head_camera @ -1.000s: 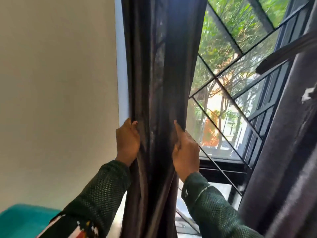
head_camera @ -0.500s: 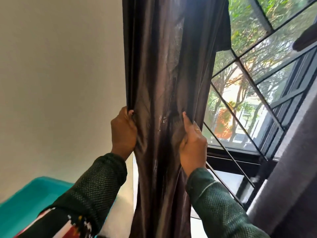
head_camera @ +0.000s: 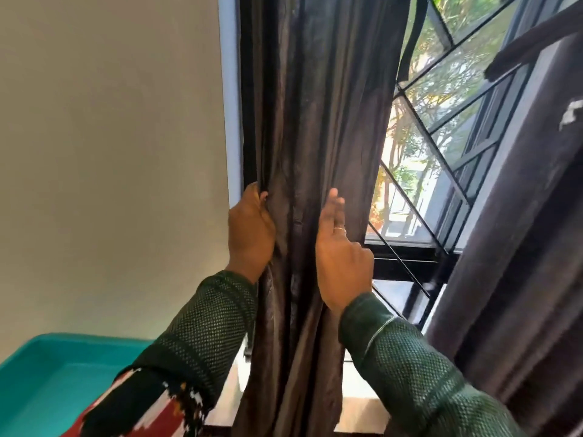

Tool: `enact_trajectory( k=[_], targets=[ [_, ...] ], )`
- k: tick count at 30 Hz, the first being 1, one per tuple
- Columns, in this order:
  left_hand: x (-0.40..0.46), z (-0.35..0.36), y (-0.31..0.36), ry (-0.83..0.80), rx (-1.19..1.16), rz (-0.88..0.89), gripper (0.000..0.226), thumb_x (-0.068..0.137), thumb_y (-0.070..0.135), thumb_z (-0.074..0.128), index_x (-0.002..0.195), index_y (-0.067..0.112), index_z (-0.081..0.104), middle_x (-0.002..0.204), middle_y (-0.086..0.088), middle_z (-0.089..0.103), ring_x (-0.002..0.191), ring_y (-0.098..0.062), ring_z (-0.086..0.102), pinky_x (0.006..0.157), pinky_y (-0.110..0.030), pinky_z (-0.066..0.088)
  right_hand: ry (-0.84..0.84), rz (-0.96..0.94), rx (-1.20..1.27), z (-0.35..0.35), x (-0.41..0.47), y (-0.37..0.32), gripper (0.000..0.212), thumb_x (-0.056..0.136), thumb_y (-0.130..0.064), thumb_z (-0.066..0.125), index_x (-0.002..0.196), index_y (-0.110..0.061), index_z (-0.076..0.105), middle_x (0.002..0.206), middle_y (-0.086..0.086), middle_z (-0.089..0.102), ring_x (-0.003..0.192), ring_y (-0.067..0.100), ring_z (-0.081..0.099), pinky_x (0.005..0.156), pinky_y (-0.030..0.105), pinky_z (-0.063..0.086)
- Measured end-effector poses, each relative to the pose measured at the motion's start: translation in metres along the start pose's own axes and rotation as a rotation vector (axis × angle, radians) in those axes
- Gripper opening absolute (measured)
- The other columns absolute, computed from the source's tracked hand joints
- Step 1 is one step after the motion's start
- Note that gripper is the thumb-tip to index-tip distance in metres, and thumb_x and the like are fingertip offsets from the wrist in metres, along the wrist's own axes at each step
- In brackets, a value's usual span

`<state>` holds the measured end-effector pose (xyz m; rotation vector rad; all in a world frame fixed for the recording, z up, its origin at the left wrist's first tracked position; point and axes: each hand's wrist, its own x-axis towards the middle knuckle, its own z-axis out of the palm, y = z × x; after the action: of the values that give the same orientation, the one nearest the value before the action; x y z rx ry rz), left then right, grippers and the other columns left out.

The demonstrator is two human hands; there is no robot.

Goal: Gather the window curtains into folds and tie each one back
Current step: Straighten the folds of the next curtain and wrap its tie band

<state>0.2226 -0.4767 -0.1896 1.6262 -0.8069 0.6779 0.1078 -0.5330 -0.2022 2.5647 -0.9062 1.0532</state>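
The curtain (head_camera: 318,127) is dark brown cloth with a faint satin sheen, smooth, falling in soft lengthwise folds that catch the light in pale streaks. A second curtain (head_camera: 530,234) at the right is a duller, thicker-looking dark cloth, matt with a slightly napped surface. The sleeves (head_camera: 205,329) are dark green knitted mesh, open-textured and rough, with ribbed bands near the cuffs. The wall (head_camera: 110,146) is painted plaster, beige, matt and even. The window grille (head_camera: 419,121) is dark painted metal bars, smooth with a low shine, and the frame around it looks the same. At the near left, a teal tray (head_camera: 50,376) looks like smooth plastic, slightly glossy.
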Motion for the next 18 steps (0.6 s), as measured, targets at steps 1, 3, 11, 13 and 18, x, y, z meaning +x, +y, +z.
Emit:
enact_trajectory(
  k=[1,3,11,13,18],
  targets=[
    [0.000,-0.003,-0.003,-0.008,0.006,0.023,0.023,0.095,0.002,0.043,0.107,-0.011,0.057,0.085,-0.023,0.065,0.072,-0.027,0.060,0.064,-0.009,0.034,0.014,0.000,-0.017,0.003,0.000,0.000,0.079,0.066,0.007,0.044,0.143,0.002,0.027,0.139,0.024,0.044,0.074,0.032,0.071,0.042,0.028,0.038],
    [-0.002,-0.009,-0.006,-0.024,0.006,0.053,0.028,0.095,0.003,0.043,0.119,-0.009,0.052,0.094,-0.024,0.066,0.084,-0.034,0.064,0.068,-0.014,0.036,0.032,0.015,-0.018,0.001,-0.001,-0.002,0.067,0.080,0.006,0.035,0.145,-0.001,0.021,0.145,0.032,0.028,0.121,0.045,0.049,0.076,0.048,0.055],
    [-0.012,-0.037,-0.016,-0.207,0.092,0.216,0.097,0.094,0.008,0.047,0.129,0.053,-0.032,0.111,-0.018,0.061,0.068,-0.026,0.060,0.066,-0.028,0.045,0.310,-0.150,-0.017,0.011,-0.021,-0.022,0.054,0.092,0.006,-0.001,0.140,0.006,0.025,0.142,0.031,0.036,0.135,0.041,0.033,0.114,0.045,0.023],
    [-0.014,-0.040,-0.023,-0.218,0.183,0.286,0.104,0.089,-0.001,0.051,0.130,0.060,-0.022,0.133,-0.026,0.047,0.074,-0.033,0.062,0.068,-0.028,0.045,0.189,-0.157,0.251,0.012,-0.027,-0.031,0.065,0.084,0.012,0.011,0.147,-0.005,0.005,0.145,0.024,0.036,0.129,0.035,0.045,0.104,0.037,0.041],
    [-0.020,-0.035,-0.028,-0.085,0.017,0.278,0.046,0.082,-0.008,0.050,0.126,0.000,0.052,0.110,-0.033,0.058,0.094,-0.042,0.063,0.092,-0.009,0.030,-0.236,0.189,0.742,0.026,-0.030,-0.036,0.097,0.082,0.005,0.042,0.137,-0.041,-0.024,0.103,0.017,0.065,0.084,0.032,0.064,0.082,0.039,0.053]
  ],
)
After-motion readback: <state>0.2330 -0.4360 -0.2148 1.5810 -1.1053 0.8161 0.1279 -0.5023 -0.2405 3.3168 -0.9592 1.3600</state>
